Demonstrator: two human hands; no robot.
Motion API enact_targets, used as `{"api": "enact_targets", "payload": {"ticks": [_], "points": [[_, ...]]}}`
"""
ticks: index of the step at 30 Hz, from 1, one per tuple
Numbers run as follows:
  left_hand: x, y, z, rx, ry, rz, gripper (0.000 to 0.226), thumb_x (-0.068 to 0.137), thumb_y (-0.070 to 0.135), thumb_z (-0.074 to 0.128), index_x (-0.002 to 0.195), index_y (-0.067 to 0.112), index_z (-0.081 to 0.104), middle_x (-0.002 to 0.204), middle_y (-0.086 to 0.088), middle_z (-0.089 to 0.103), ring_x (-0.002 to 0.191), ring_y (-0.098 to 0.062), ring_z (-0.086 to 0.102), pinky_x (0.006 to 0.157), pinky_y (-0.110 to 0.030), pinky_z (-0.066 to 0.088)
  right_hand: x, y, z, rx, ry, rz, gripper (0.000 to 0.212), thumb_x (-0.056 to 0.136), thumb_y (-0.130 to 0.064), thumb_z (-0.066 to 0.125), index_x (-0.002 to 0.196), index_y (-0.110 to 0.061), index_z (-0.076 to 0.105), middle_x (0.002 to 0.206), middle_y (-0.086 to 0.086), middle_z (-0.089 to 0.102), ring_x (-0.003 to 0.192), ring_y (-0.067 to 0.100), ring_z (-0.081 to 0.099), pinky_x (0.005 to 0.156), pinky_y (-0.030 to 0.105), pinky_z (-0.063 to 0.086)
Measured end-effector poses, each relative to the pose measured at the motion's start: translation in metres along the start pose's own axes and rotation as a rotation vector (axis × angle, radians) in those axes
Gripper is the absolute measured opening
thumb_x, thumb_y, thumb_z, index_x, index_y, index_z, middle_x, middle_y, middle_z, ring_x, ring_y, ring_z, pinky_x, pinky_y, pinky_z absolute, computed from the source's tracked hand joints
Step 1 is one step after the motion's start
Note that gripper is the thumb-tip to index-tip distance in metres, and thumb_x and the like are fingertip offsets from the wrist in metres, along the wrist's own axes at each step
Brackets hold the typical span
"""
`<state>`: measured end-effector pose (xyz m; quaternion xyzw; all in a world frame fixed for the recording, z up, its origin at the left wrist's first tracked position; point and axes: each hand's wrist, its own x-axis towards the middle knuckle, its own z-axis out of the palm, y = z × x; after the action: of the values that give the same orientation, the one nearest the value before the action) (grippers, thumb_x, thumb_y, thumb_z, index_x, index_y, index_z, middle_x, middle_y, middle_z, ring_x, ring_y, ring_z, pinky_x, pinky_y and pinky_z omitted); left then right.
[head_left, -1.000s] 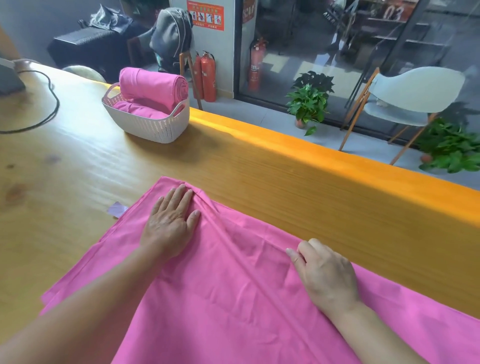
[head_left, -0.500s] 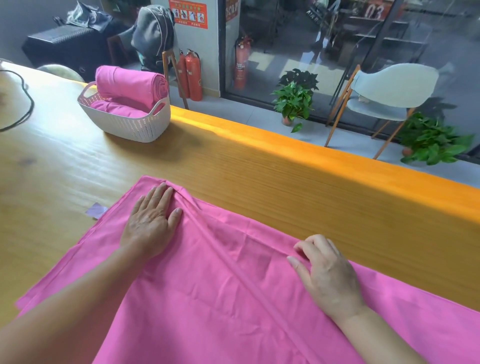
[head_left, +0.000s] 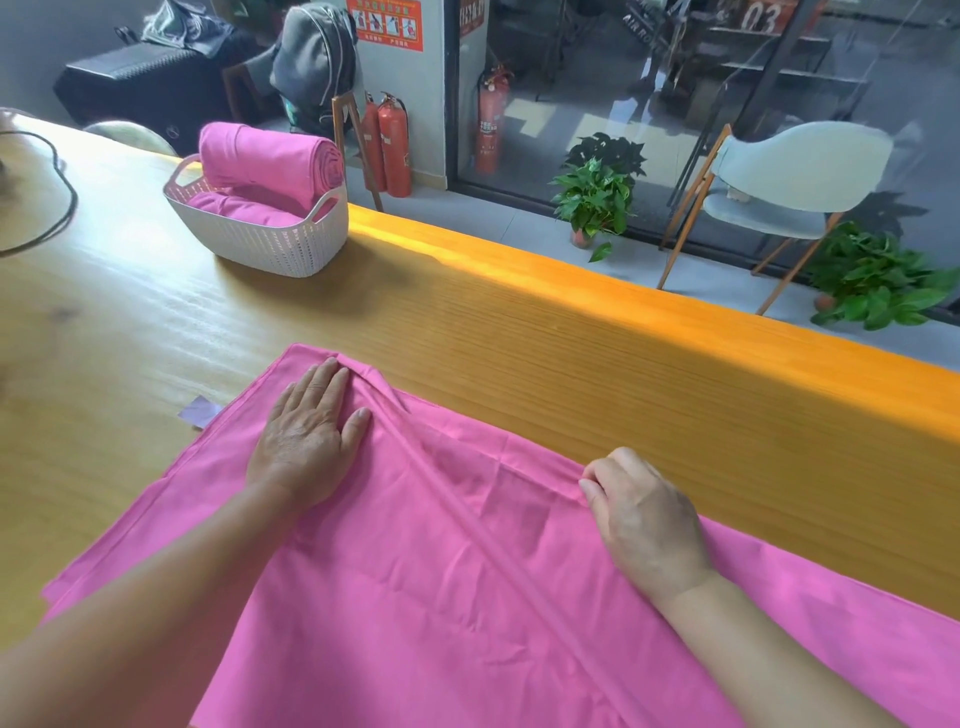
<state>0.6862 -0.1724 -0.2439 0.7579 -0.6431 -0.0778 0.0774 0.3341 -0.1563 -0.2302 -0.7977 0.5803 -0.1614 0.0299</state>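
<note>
Head camera view, looking down over a person's two bare forearms at a long wooden table (head_left: 130, 332); a large pink cloth (head_left: 467, 613) lies spread on the near part of the tabletop, its far corner pointing away from the person and its near part running out of the bottom of the picture. The left hand (head_left: 306, 431) lies flat on the cloth just inside that far corner, fingers straight and together, palm pressing down; a raised crease starts beside its fingertips and runs diagonally across the cloth towards the near right. The right hand (head_left: 644, 514) sits at the cloth's far edge, well apart from the left, fingers curled and pinching a small fold of the hem. A small pale purple slip (head_left: 200, 410) lies on the wood, touching the cloth's left edge. Further off on the table stands a white plastic basket (head_left: 270, 249) holding a rolled pink cloth (head_left: 270, 156) on top of more pink fabric; a black cable (head_left: 60, 208) loops at the far left. Beyond the table, on the floor: red fire extinguishers (head_left: 395, 145), a potted green plant (head_left: 597, 192) and a pale chair (head_left: 795, 171) by glass doors.
</note>
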Motion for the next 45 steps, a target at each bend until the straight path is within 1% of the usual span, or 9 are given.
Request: {"api": "enact_targets", "payload": {"ticks": [12,15,18,22,24,30,37,41,45], "points": [[-0.001,0.001,0.000,0.060,-0.014,-0.004,0.092,0.079,0.071,-0.008,0.156,0.021,0.000,0.163,0.007,-0.008,0.149,-0.008,-0.009,0.122,-0.031,-0.006,0.054,0.024,-0.010,-0.167,-0.282,0.258,0.020,0.103,-0.033,0.041,0.105,-0.019,0.056,0.113,0.005,0.054,0.108,0.030,0.057,0.086,0.039,0.043],[-0.001,0.002,0.000,0.070,-0.028,-0.012,0.094,0.078,0.072,-0.009,0.156,0.021,-0.002,0.163,0.006,-0.010,0.149,-0.008,-0.011,0.122,-0.033,-0.006,0.056,0.010,-0.019,-0.159,-0.037,0.285,0.016,0.100,-0.022,0.049,0.100,-0.013,0.062,0.104,0.013,0.055,0.095,0.039,0.059,0.082,0.046,0.049],[0.000,0.002,-0.001,0.071,-0.050,-0.007,0.094,0.077,0.072,-0.011,0.156,0.022,-0.006,0.162,0.007,-0.013,0.148,-0.008,-0.014,0.122,-0.033,-0.007,0.042,-0.058,-0.012,0.007,0.166,-0.057,0.026,0.095,-0.021,0.046,0.106,-0.015,0.068,0.100,0.010,0.064,0.089,0.035,0.063,0.078,0.045,0.055],[0.000,-0.006,-0.005,0.089,-0.058,0.024,0.092,0.076,0.071,-0.011,0.155,0.024,-0.007,0.161,0.008,-0.015,0.147,-0.007,-0.015,0.121,-0.031,-0.009,0.027,-0.132,0.015,0.185,-0.364,-0.288,0.063,0.099,-0.053,0.020,0.155,-0.025,0.029,0.161,-0.007,0.026,0.149,0.009,0.019,0.124,0.034,0.010],[-0.001,-0.014,-0.008,0.082,-0.045,0.041,0.092,0.078,0.072,-0.008,0.156,0.024,-0.005,0.162,0.008,-0.013,0.148,-0.006,-0.013,0.121,-0.031,-0.009,0.037,-0.114,0.024,0.087,-0.482,-0.224,0.082,0.089,-0.070,0.005,0.159,-0.026,0.004,0.165,-0.012,-0.002,0.150,0.002,-0.009,0.123,0.031,-0.008],[-0.003,-0.022,-0.012,0.088,-0.069,0.048,0.093,0.078,0.076,-0.007,0.155,0.025,-0.009,0.161,0.009,-0.017,0.147,-0.006,-0.016,0.121,-0.031,-0.010,0.058,-0.061,0.031,-0.015,-0.429,-0.083,0.091,0.080,-0.070,-0.015,0.158,-0.025,-0.002,0.164,-0.013,-0.009,0.148,0.000,-0.016,0.122,0.029,-0.011],[-0.018,0.032,-0.011,-0.008,0.066,0.234,0.076,0.090,0.064,-0.001,0.155,0.024,0.002,0.162,0.006,-0.007,0.149,-0.009,-0.011,0.121,-0.033,-0.007,0.055,-0.110,0.040,0.102,-0.148,-0.248,0.060,0.100,-0.043,0.027,0.153,-0.017,0.034,0.161,-0.004,0.024,0.149,0.012,0.020,0.119,0.033,0.007],[-0.012,0.026,-0.001,0.042,-0.055,0.233,0.084,0.085,0.073,0.001,0.156,0.027,0.002,0.163,0.008,-0.005,0.149,-0.007,-0.011,0.122,-0.034,-0.006,0.045,-0.114,0.048,0.060,-0.350,-0.225,0.086,0.086,-0.071,-0.016,0.158,-0.027,0.002,0.162,-0.014,-0.010,0.150,0.003,-0.010,0.121,0.030,-0.006],[0.025,-0.010,-0.012,0.109,-0.134,0.039,0.082,0.089,0.073,0.002,0.156,0.025,-0.005,0.162,0.005,-0.014,0.148,-0.012,-0.014,0.121,-0.036,-0.007,0.044,-0.111,0.045,0.021,-0.386,-0.203,0.089,0.081,-0.074,-0.018,0.157,-0.028,-0.008,0.161,-0.015,-0.019,0.146,-0.001,-0.023,0.121,0.030,-0.012]]}}
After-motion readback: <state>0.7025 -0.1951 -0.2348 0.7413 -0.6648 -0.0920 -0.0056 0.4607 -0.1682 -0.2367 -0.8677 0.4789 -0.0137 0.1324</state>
